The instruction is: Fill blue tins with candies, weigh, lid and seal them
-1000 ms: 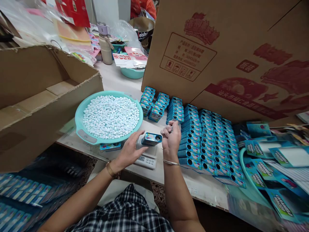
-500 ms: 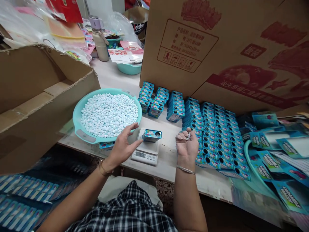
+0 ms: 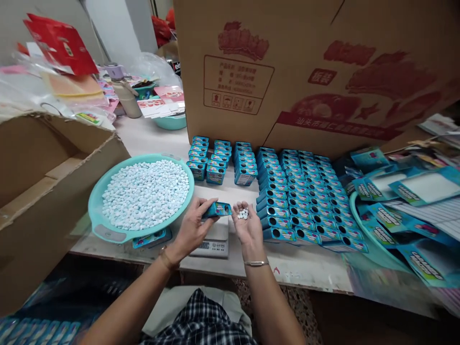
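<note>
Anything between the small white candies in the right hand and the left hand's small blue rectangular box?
Only the edge of the right hand; nothing else shows between the white candies and the blue box in the left hand.

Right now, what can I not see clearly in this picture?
Head view:
Contents of the held box: hidden by its walls.
Number on the scale: too small, blurred.
How many blue boxes lie under the bowl: it covers them.
Lower-left boxes: cut off by the bottom edge.
</note>
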{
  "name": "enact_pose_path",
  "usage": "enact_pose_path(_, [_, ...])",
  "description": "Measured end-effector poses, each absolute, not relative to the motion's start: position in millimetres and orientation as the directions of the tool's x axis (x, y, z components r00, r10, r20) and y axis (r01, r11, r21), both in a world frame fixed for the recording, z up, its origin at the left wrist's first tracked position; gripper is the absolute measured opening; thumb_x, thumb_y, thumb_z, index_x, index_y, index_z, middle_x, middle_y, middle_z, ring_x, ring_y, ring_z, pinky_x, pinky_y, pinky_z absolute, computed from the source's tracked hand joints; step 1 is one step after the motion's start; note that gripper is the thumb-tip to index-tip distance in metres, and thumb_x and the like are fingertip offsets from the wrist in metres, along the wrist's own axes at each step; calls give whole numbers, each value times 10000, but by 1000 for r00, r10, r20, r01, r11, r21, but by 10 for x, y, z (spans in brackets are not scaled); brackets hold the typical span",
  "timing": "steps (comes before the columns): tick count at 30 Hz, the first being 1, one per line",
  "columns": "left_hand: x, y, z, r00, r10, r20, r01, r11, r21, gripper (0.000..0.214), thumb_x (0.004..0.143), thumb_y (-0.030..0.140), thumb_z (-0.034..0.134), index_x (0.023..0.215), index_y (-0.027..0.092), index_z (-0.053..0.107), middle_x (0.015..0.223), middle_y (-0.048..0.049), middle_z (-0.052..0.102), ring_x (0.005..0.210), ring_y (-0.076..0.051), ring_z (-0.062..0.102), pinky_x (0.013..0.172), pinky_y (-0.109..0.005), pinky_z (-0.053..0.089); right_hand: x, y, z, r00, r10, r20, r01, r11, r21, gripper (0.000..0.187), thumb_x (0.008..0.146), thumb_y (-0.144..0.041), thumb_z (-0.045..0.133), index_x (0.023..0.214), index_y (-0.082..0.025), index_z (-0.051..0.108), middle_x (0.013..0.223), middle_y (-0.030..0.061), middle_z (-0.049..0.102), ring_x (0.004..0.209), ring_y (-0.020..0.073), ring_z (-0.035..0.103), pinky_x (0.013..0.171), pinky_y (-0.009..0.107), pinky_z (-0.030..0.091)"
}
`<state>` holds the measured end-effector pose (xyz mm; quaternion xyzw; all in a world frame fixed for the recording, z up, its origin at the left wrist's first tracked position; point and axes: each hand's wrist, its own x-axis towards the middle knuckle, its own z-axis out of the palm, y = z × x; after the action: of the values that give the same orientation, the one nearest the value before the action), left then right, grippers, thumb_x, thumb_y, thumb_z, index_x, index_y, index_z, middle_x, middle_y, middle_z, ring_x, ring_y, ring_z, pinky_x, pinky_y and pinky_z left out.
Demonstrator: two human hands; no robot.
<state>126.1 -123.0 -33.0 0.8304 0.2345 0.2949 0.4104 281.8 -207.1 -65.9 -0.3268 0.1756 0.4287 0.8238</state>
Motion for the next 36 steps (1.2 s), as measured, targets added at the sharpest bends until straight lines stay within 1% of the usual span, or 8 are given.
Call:
enact_pose_path(5, [1386,-1177,-124,853,447,269,221,-777,589,525,900,230,563,1411,320,482,1072,-75,534,965,-233,551,877,-410,479,2748,-1961,-649,571,593,-568,-821,438,-367,216,963,-234,510,775,-180,602,726,-14,653,697,90,659,736,228,570])
enact_pose_path(10, [1390,-1182,-136,860,432,272,229,-803,551,557,905,217,544,1439,337,441,1061,-74,522,958,-233,543,863,-409,481,2686,-1934,-672,538,629,-561,-843,411,-348,197,952,-255,528,794,-178,618,732,-3,661,692,110,662,695,239,574])
enact_pose_path(13, [1354,-1224,33,837,443,322,190,-786,588,572,907,233,558,1448,358,423,1073,-68,525,997,-236,539,901,-415,473,2703,-1961,-585,549,609,-573,-835,430,-343,169,947,-236,530,826,-176,632,756,0,671,723,119,675,700,254,582])
enact_pose_path(16, [1350,-1228,105,804,503,317,138,-676,724,497,909,256,570,1395,322,492,1094,-66,545,1024,-223,550,919,-386,478,2759,-1979,-500,519,589,-619,-852,414,-320,201,961,-218,499,813,-174,628,744,3,672,707,120,674,678,263,587])
enact_pose_path(22, [1369,-1099,-512,701,680,217,8,-312,950,391,844,315,664,1215,208,604,1209,-79,634,1154,-239,578,1045,-411,441,2916,-2082,-538,532,582,-615,-845,409,-344,240,974,-238,454,793,-183,600,658,-24,615,592,94,615,603,243,565])
enact_pose_path(28, [1254,-1052,-930,684,719,119,-14,-150,989,447,830,314,671,1251,189,591,1296,-108,626,1228,-262,568,1089,-457,421,3092,-2203,-568,565,609,-557,-825,418,-380,214,962,-243,440,801,-185,570,618,-48,523,525,75,531,540,205,502])
enact_pose_path(33, [1063,-1075,-600,707,692,145,-42,-164,986,723,840,286,676,1484,274,347,1532,-97,408,1427,-240,359,1190,-438,288,3182,-2248,-529,589,602,-539,-808,439,-392,266,988,-252,368,824,-178,564,612,-51,480,509,69,496,511,180,466])
enact_pose_path(36, [953,-1080,-317,689,700,189,-50,-214,975,747,844,299,677,1500,295,319,1552,-85,378,1447,-250,318,1190,-446,292,3198,-2258,-517,602,588,-540,-798,447,-404,279,995,-250,353,827,-175,562,609,-54,468,502,63,486,506,172,460])
